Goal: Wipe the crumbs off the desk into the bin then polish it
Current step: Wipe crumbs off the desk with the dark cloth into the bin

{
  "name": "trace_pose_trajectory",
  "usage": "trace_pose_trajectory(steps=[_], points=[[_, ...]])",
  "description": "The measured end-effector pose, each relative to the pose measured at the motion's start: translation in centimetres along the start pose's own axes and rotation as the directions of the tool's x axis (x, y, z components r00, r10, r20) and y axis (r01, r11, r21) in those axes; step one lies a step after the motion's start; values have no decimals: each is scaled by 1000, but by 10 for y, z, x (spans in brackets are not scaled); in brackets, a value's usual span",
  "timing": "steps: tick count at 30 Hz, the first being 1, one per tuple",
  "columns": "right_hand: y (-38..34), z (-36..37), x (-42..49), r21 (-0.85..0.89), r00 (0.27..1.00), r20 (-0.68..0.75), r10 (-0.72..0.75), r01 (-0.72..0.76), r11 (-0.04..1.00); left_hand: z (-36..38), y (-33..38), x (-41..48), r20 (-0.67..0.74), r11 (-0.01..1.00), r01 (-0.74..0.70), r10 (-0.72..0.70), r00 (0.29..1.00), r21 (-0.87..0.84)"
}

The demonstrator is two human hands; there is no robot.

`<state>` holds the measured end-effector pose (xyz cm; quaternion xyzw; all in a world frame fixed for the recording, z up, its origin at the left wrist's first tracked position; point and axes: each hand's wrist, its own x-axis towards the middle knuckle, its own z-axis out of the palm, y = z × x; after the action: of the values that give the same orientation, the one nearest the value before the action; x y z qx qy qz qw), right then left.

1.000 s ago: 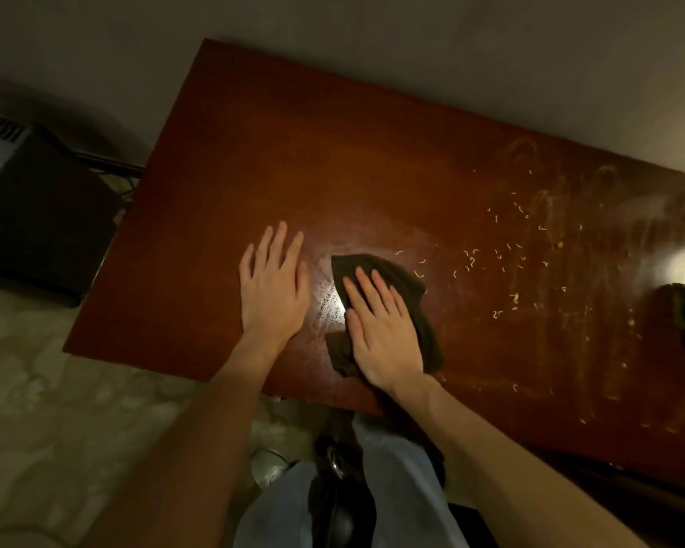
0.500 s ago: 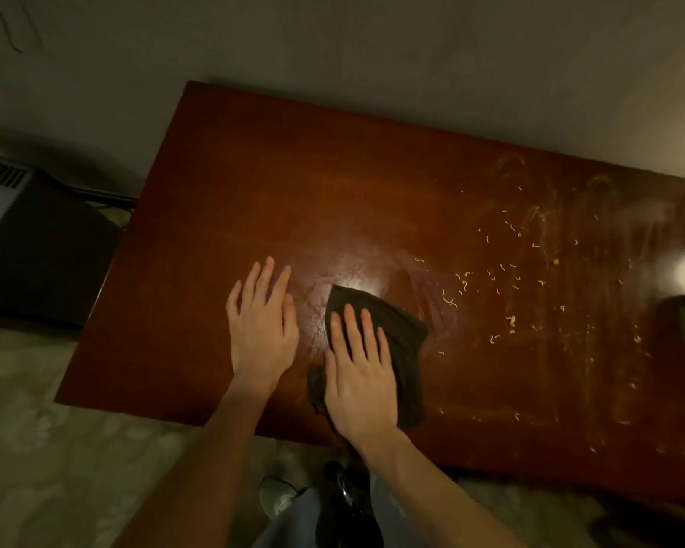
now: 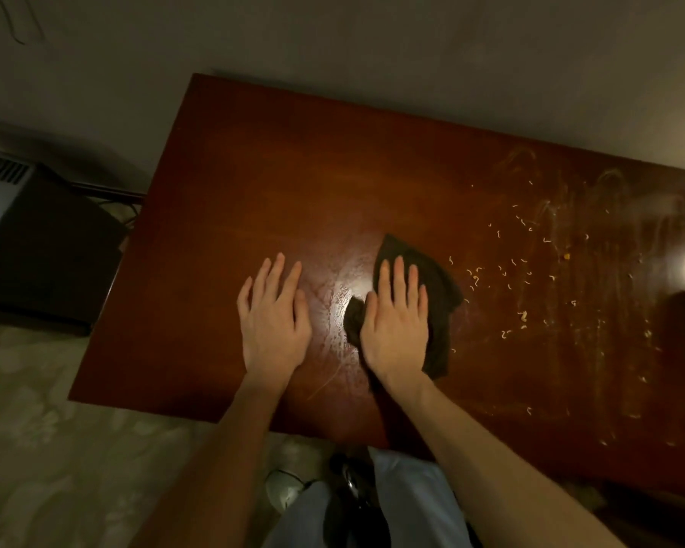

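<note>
Flattened fingers of a person's right hand (image 3: 396,330) press a dark cloth (image 3: 441,278) onto the reddish-brown wooden desk (image 3: 293,172), near its front edge and about midway along the visible top. Nothing is pinched, and the palm simply lies spread over the rag. Just beside it on the left, the left hand (image 3: 275,322) rests open and flat on bare wood, holding nothing, apparently as a brace. Pale crumbs (image 3: 522,316) lie scattered to the right of the cloth, the nearest just off its edge, the rest spread toward the right end among dull smears. The cloth looks soft, limp and light, likely to bunch or slip under a loose touch, so a broad flat palm across its middle seems the best hold for sweeping. No bin is in view; a dark boxy object (image 3: 44,251) stands on the floor left of the desk.
</note>
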<state>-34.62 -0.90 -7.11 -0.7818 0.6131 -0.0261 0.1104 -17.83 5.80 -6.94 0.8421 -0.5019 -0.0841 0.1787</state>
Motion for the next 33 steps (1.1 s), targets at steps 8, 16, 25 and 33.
trace_pose_trajectory(steps=[8,16,25,33], points=[[-48,9,35,-40,976,64,-207,210,977,1,-4,-2,17,997,-5,3,1000,75],[-45,8,63,-19,996,17,-84,85,996,-3,3,30,30,974,-41,35,999,221],[-47,-1,108,9,997,39,-73,72,997,12,14,81,58,991,-54,47,997,124],[-26,-13,216,46,997,-24,71,-70,997,16,20,94,31,989,-59,56,998,134]])
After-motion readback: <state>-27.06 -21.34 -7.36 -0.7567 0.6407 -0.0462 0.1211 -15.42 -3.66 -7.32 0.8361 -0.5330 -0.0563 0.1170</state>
